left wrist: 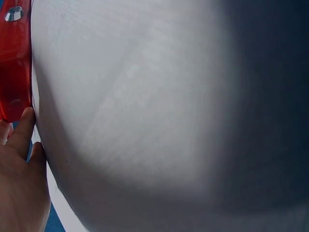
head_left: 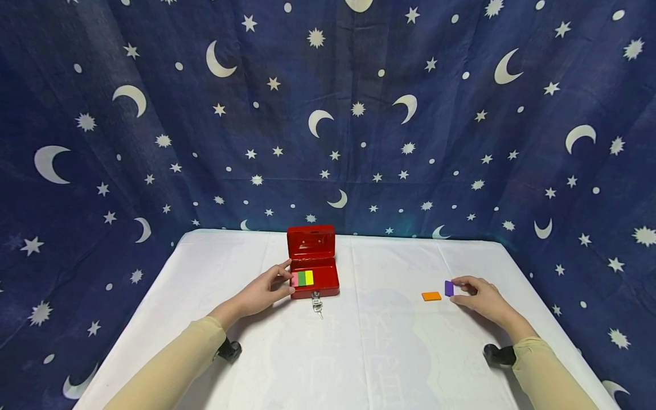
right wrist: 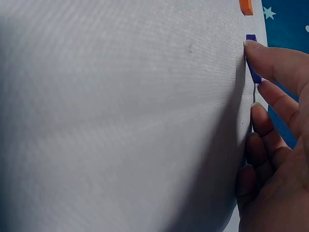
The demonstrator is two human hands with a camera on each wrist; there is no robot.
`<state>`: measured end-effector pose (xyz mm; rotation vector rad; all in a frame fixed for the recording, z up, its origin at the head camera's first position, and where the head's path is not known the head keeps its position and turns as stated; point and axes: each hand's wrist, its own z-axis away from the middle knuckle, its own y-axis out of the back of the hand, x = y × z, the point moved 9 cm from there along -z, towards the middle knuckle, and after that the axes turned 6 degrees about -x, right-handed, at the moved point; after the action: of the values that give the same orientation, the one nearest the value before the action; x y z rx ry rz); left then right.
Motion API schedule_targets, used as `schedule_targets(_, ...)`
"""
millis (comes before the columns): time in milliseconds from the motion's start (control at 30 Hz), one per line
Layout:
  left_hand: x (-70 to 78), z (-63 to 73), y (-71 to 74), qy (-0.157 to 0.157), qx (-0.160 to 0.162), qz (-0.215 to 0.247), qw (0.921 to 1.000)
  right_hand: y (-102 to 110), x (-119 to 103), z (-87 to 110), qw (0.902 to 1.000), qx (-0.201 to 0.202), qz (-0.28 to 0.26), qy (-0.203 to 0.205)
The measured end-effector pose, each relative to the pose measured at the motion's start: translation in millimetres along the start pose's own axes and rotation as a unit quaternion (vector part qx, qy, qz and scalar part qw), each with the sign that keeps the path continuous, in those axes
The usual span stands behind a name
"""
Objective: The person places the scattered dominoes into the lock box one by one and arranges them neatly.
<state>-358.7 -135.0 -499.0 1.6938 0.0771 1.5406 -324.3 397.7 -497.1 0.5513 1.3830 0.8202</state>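
Observation:
A red metal cash box (head_left: 325, 279) stands with its lid (head_left: 311, 242) raised. Pink (head_left: 294, 279), green (head_left: 302, 278) and yellow (head_left: 309, 277) blocks lie side by side in its left part. My left hand (head_left: 260, 291) touches the box's left side with thumb and fingertips; in the left wrist view, fingers (left wrist: 21, 135) reach its corner. Far to the right, my right hand (head_left: 482, 297) pinches a purple block (head_left: 449, 288) between thumb and fingers. This purple block (right wrist: 253, 67) appears upright on its edge in the right wrist view. Just left of it lies an orange block (head_left: 431, 296).
Keys (head_left: 318, 307) hang from the lock at the front of the box. The white-covered table (head_left: 379, 341) ends at a dark blue curtain (head_left: 359, 142) with moons and stars. Black wrist cameras (head_left: 233, 350) sit under both forearms.

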Motion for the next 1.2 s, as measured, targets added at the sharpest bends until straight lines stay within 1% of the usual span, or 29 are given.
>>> schedule_targets(133, -1.0, 0.4, 0.3, 0.003, 0.001, -0.002, 1.0, -0.2, -0.4, 0.3, 1.0, -0.002, -0.005, -0.002)
schedule_targets(500, -1.9, 0.0, 0.8, -0.003, 0.002, 0.001, 1.0, 0.2, -1.4, -0.1, 0.9999, -0.006, -0.008, -0.006)
schedule_targets(833, -1.9, -0.3, -0.1, -0.001, 0.002, 0.007, 1.0, 0.5, -0.7, -1.3, 1.0, 0.001, 0.007, 0.001)
schedule_targets(1200, -1.5, -0.2, -0.3, -0.002, 0.001, 0.008, 1.0, -0.3, 3.2, -3.0, 0.9998, -0.001, 0.017, -0.013)
